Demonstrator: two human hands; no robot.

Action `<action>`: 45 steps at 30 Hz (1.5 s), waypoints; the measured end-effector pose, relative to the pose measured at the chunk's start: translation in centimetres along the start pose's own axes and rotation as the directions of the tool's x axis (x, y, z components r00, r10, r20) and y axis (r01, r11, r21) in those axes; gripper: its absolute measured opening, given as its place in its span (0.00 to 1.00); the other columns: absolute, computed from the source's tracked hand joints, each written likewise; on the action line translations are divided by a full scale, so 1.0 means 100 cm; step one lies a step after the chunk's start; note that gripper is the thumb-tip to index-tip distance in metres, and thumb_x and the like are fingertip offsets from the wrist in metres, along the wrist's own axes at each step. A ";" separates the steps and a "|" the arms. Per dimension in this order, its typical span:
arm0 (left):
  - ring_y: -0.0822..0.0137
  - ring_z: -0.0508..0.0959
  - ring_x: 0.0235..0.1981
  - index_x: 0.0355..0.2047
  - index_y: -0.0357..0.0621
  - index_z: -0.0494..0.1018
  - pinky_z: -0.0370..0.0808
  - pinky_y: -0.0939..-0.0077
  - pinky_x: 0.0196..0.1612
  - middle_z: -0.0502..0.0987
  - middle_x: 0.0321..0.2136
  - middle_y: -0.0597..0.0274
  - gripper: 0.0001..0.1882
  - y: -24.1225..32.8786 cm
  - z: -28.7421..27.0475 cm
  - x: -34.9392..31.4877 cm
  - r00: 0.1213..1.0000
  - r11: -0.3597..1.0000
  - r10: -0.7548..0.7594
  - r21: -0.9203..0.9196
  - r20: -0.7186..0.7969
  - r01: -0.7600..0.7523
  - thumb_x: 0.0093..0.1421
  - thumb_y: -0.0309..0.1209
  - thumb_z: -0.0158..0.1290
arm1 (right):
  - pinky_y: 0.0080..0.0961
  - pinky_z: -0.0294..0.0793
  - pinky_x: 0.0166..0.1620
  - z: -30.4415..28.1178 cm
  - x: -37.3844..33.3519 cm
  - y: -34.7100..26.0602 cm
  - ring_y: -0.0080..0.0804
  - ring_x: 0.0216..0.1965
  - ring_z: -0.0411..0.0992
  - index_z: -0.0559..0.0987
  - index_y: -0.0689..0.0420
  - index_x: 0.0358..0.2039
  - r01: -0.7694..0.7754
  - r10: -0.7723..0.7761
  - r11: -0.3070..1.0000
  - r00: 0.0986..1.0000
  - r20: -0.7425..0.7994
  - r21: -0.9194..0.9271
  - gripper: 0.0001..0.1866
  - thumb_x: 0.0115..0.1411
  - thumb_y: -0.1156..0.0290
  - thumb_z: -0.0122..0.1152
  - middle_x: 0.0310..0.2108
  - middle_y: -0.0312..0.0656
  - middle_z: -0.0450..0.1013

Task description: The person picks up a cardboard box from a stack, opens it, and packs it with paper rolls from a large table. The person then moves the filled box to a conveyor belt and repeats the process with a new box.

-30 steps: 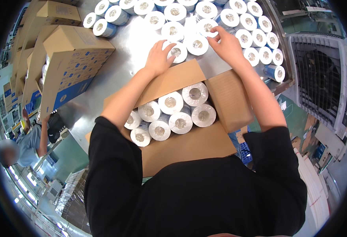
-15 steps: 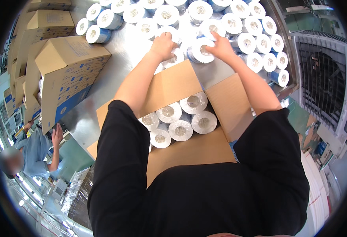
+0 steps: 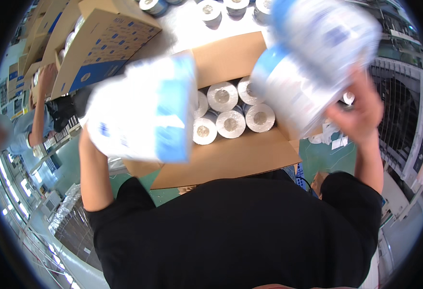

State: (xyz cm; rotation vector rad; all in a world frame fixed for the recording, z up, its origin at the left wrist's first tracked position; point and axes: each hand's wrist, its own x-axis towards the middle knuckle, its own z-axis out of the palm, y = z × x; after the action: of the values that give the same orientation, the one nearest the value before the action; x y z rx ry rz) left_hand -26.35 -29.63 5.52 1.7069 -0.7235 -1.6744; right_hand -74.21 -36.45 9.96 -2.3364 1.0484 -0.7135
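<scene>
My left hand [image 3: 85,137] grips at least one plastic-wrapped paper roll [image 3: 134,115], white with a blue band, raised left of an open cardboard box [image 3: 226,161]. That roll hides most of my fingers. On the right, my right hand [image 3: 360,113] is closed on two similar wrapped rolls, an upper roll [image 3: 327,38] and a lower roll [image 3: 288,91], lifted over the box's right side. All are smeared by motion. Inside the box, several paper rolls [image 3: 230,124] stand on end in rows, their cores facing up.
Beyond the box, several more rolls [image 3: 210,12] stand on a shiny metal table [image 3: 187,31]. Another printed carton [image 3: 110,45] sits at the left, and a co-worker's arm [image 3: 39,111] reaches toward cartons there. A grey slatted rack [image 3: 399,91] stands at the right.
Both hands have taken rolls from the table and drawn them back, up and apart to either side of the box. My view has shifted, so fewer table rolls show.
</scene>
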 end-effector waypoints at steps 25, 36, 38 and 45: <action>0.53 0.59 0.59 0.50 0.65 0.70 0.60 0.61 0.59 0.61 0.57 0.51 0.28 0.017 0.122 0.320 0.812 -0.195 0.430 0.918 0.396 -0.345 0.45 0.38 0.60 | 0.15 0.68 0.29 0.098 -0.042 0.104 0.17 0.24 0.69 0.74 0.56 0.41 -0.575 0.891 0.447 0.357 -0.282 0.685 0.09 0.60 0.71 0.54 0.24 0.34 0.74; 0.52 0.72 0.43 0.40 0.53 0.78 0.70 0.65 0.47 0.70 0.41 0.49 0.23 0.008 0.144 0.391 0.832 -0.294 0.262 0.861 0.489 -0.414 0.41 0.40 0.62 | 0.39 0.73 0.40 0.110 -0.149 0.266 0.47 0.35 0.75 0.49 0.58 0.63 -0.981 0.981 0.090 0.117 -0.154 -0.172 0.46 0.50 0.53 0.61 0.35 0.55 0.75; 0.51 0.72 0.42 0.41 0.49 0.77 0.70 0.66 0.46 0.71 0.39 0.48 0.23 0.014 0.136 0.360 0.852 -0.176 0.313 0.907 0.420 -0.383 0.42 0.40 0.62 | 0.37 0.75 0.37 0.092 -0.128 0.276 0.46 0.30 0.76 0.46 0.66 0.62 -0.980 0.980 -0.196 -0.197 -0.015 0.045 0.51 0.48 0.53 0.63 0.32 0.54 0.75; 0.65 0.73 0.39 0.47 0.34 0.71 0.71 0.74 0.41 0.74 0.41 0.58 0.19 0.080 0.095 0.173 0.937 0.888 0.345 0.344 -0.061 -0.305 0.55 0.30 0.53 | 0.31 0.73 0.45 0.131 -0.171 0.319 0.45 0.40 0.75 0.53 0.70 0.58 -0.987 0.968 0.000 -0.040 -0.246 0.161 0.53 0.39 0.55 0.72 0.37 0.57 0.74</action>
State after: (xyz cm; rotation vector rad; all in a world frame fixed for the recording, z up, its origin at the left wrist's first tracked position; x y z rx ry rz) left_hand -34.74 -48.51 0.42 1.7688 -1.2139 -1.2574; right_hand -92.56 -39.29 -23.71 -0.7820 2.4588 -0.3326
